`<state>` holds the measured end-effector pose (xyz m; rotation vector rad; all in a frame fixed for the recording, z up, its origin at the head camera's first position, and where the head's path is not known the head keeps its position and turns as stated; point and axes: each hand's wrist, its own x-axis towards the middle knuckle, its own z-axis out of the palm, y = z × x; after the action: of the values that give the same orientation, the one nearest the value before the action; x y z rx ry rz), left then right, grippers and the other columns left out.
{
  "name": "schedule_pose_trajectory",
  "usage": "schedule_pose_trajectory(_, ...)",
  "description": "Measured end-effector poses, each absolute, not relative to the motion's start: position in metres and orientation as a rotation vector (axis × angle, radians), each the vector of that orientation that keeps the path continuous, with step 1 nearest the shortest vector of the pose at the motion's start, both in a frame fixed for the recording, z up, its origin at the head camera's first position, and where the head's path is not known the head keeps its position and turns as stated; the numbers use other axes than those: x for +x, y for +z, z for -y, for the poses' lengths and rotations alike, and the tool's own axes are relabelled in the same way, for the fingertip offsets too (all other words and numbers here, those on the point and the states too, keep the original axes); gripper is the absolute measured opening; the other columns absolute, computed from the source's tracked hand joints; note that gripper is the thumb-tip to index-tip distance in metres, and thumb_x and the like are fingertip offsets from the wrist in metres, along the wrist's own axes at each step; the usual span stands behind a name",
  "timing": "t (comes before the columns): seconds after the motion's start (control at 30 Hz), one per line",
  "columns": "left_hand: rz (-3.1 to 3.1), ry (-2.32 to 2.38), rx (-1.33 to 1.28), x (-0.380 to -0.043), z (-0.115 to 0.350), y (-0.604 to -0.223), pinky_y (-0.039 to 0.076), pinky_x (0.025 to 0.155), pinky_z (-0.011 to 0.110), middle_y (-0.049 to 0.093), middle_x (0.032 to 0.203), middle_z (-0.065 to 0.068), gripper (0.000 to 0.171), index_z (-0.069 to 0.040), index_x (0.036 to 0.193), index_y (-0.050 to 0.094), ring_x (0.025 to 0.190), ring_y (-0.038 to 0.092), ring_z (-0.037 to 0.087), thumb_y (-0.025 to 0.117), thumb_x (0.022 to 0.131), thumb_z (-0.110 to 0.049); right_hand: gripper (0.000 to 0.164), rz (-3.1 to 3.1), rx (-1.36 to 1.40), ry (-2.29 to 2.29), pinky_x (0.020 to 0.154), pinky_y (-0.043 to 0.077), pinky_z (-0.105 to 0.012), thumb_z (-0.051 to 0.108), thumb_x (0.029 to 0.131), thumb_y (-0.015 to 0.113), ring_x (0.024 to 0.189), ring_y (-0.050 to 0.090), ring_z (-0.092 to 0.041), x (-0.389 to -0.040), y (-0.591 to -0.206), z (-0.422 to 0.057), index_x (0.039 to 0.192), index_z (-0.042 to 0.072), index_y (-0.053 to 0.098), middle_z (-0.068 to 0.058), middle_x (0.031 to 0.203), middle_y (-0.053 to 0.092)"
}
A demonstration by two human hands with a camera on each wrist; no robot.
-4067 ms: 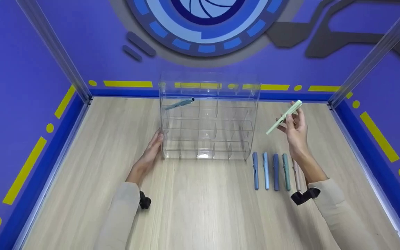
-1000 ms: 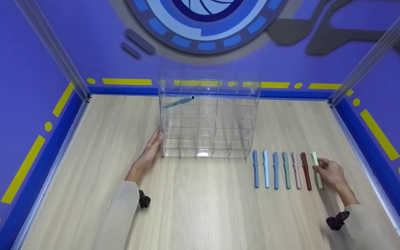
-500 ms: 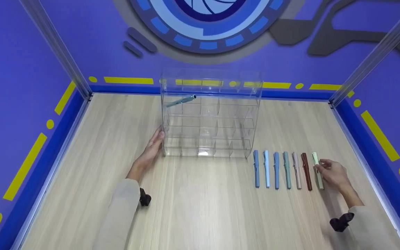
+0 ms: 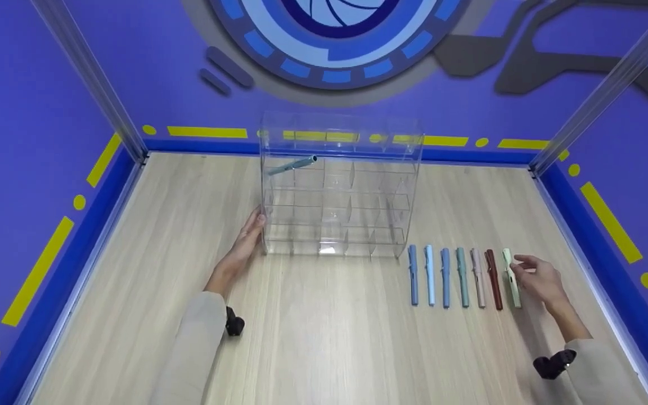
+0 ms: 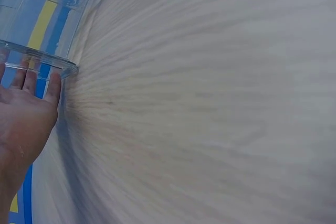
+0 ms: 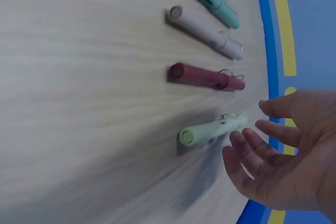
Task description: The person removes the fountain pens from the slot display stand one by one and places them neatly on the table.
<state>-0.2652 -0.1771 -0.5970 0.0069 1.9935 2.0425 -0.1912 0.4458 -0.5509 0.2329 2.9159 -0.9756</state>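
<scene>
My left hand (image 4: 245,241) rests against the left side of a clear acrylic pen rack (image 4: 335,209); in the left wrist view its fingers (image 5: 54,85) lie straight along the rack wall. A teal pen (image 4: 293,165) lies slanted in the upper left compartment of the rack. My right hand (image 4: 540,279) hovers just right of a light green pen (image 4: 511,279) on the table. The right wrist view shows the right fingers (image 6: 239,166) loosely bent around nothing, a little apart from that pen.
Left of the light green pen lies a row of capped pens: dark red (image 4: 494,279), pale pink (image 4: 478,278), green (image 4: 463,278) and several blue ones, including a light blue pen (image 4: 430,275). Blue-purple walls (image 4: 37,112) enclose the wooden table (image 4: 324,337) at the back and sides.
The light green pen went from the air, in my right hand, down to the right end of the row. My right fingers have let go of it. The left hand stays at the rack.
</scene>
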Motion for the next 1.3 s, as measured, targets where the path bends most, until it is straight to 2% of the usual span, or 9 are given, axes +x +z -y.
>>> schedule_pose_trajectory(0.07,-2.002,2.044,0.007,-0.265,0.177,-0.597,0.005,0.133,0.044,0.002,0.175,-0.001,0.072,-0.028,0.166,0.007,0.162,-0.001,0.021,0.033,0.107,-0.059,0.047,-2.921,0.227,-0.995,0.062,0.048,-0.013,0.020,0.105,0.056,0.100,0.071,-0.035,-0.192,-0.547,-0.442,0.136,-0.015,0.053,-0.039,0.122,0.061)
schedule_pose_trajectory(0.13,-2.005,2.046,0.011,-0.265,0.177,-0.597,0.005,0.133,0.044,0.001,0.175,0.000,0.071,-0.027,0.166,0.006,0.162,-0.002,0.022,0.033,0.107,-0.058,0.046,-2.920,0.217,-1.028,0.063,0.049,-0.013,0.020,0.105,0.057,0.093,0.070,-0.018,-0.192,-0.544,-0.436,0.137,-0.013,0.054,-0.038,0.123,0.062)
schedule_pose_trajectory(0.23,-2.009,2.042,0.020,-0.265,0.177,-0.598,0.006,0.133,0.044,0.000,0.175,0.001,0.072,-0.027,0.166,0.005,0.162,-0.003,0.023,0.032,0.107,-0.059,0.046,-2.887,0.194,-1.086,0.065,0.053,-0.014,0.021,0.105,0.057,0.085,0.060,0.008,-0.194,-0.537,-0.428,0.139,-0.011,0.054,-0.037,0.126,0.061)
schedule_pose_trajectory(0.33,-2.014,2.033,0.034,-0.264,0.178,-0.599,0.006,0.133,0.044,-0.001,0.175,0.001,0.073,-0.027,0.166,0.004,0.162,-0.004,0.023,0.031,0.107,-0.059,0.048,-2.823,0.164,-1.159,0.068,0.056,-0.016,0.021,0.106,0.057,0.081,0.054,0.018,-0.195,-0.531,-0.417,0.141,-0.010,0.052,-0.036,0.128,0.059)
schedule_pose_trajectory(0.63,-2.022,2.046,0.012,-0.264,0.178,-0.600,0.004,0.133,0.045,0.002,0.175,-0.002,0.071,-0.030,0.166,0.008,0.162,-0.004,0.022,0.032,0.106,-0.061,0.046,-2.753,0.003,-1.311,0.070,0.058,-0.016,0.022,0.107,0.057,0.086,0.062,0.011,-0.202,-0.512,-0.381,0.142,-0.007,0.053,-0.027,0.124,0.063)
schedule_pose_trajectory(0.87,-1.978,2.064,-0.048,-0.266,0.175,-0.599,0.003,0.133,0.044,0.004,0.175,-0.002,0.075,-0.029,0.166,0.009,0.162,0.000,0.021,0.036,0.105,-0.063,0.045,-2.661,-0.105,-1.438,0.077,0.059,-0.017,0.023,0.107,0.057,0.094,0.065,0.006,-0.209,-0.503,-0.354,0.143,-0.004,0.054,-0.016,0.122,0.063)
schedule_pose_trajectory(1.13,-1.829,2.149,-0.049,-0.266,0.179,-0.593,0.009,0.133,0.041,0.015,0.173,0.000,0.077,-0.027,0.166,0.014,0.161,0.011,0.023,0.047,0.104,-0.059,0.044,-2.573,-0.238,-1.518,0.083,0.059,-0.019,0.021,0.107,0.057,0.099,0.064,0.002,-0.220,-0.495,-0.317,0.144,-0.002,0.054,-0.027,0.131,0.059)
schedule_pose_trajectory(1.3,-1.803,2.130,-0.041,-0.266,0.185,-0.589,0.009,0.133,0.043,0.012,0.174,0.001,0.079,-0.024,0.166,0.013,0.162,0.010,0.026,0.049,0.104,-0.057,0.044,-2.531,-0.290,-1.524,0.085,0.059,-0.020,0.021,0.107,0.057,0.101,0.065,-0.002,-0.231,-0.483,-0.291,0.144,-0.001,0.054,-0.027,0.133,0.058)
